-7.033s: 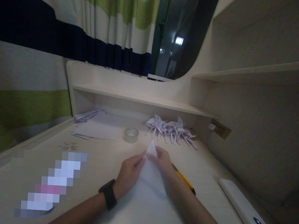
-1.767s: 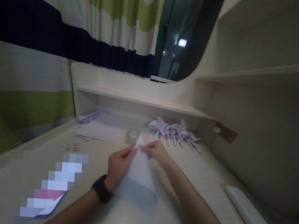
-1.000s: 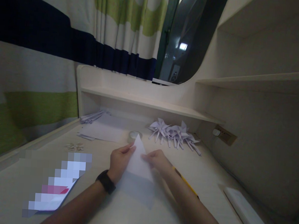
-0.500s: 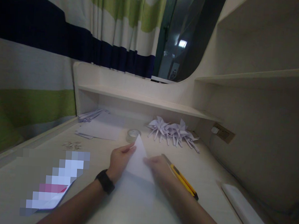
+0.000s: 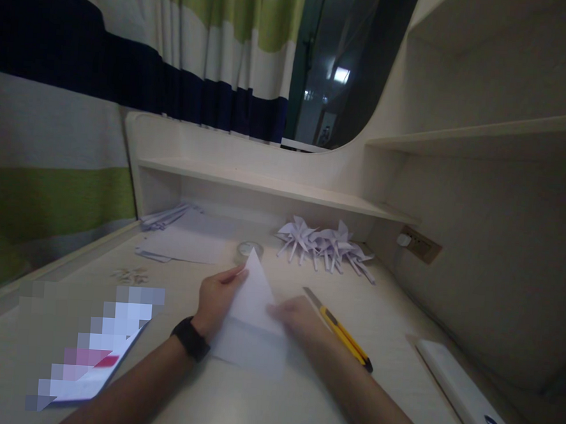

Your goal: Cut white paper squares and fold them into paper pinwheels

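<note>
Paper (image 5: 257, 303) (folded) partly hides tape roll (image 5: 241, 252), cutter (image 5: 341, 332) beside right hand (image 5: 300, 318).

On the right, a lane of bare desk (image 5: 396, 315) is left between the cutter knife (image 5: 345, 337) and the long white box (image 5: 463, 399), wide enough for a hand to be passed. The knife's near side is crowded by the right forearm (image 5: 349, 382). At the back, the right part is blocked by pinwheels (image 5: 326, 245), and reach from above is capped by the low shelf (image 5: 265, 184). Ahead of the paper (image 5: 256, 300), the way is barred by the tape roll (image 5: 241, 254) (partly hidden by the paper's tip), though a gap is left between roll and pinwheels. Open desk is also found between the left hand (image 5: 220, 298) and the phone (image 5: 121, 349).
</note>
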Tool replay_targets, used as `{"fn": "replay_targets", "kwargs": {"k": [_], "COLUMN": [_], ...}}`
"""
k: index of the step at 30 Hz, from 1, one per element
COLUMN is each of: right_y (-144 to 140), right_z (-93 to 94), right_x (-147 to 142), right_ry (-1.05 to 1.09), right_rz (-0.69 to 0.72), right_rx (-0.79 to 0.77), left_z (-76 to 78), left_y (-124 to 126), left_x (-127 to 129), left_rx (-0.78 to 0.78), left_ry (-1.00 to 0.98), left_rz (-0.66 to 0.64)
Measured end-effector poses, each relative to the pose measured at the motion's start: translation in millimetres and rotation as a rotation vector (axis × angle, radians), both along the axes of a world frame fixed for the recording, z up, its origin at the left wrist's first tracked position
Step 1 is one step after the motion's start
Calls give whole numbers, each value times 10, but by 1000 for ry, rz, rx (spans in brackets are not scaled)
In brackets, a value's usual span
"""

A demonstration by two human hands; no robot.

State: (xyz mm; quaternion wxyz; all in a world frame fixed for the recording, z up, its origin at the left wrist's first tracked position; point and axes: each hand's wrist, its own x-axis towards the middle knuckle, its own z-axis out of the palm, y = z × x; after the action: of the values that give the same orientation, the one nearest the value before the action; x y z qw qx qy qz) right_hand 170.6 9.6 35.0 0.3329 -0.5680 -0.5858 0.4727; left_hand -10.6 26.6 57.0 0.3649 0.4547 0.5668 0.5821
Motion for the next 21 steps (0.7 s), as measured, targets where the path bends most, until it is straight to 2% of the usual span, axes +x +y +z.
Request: {"fn": "replay_targets", "kwargs": {"k": [5, 13, 21], "right_y": [22, 55, 25], "right_z": [2, 6, 98], "right_x": [7, 45, 49], "right_ry": [-43, -44, -63], "right_rz": [-4, 115, 51], "right_rx": [19, 18, 8], "left_z": [-14, -75, -107], "left_y": [32, 118, 173], "left_x": [-30, -97, -163], "left_rx": [-1, 29, 67], "left_ry": [-41, -120, -237], "left_rz": [7, 9, -14]}}
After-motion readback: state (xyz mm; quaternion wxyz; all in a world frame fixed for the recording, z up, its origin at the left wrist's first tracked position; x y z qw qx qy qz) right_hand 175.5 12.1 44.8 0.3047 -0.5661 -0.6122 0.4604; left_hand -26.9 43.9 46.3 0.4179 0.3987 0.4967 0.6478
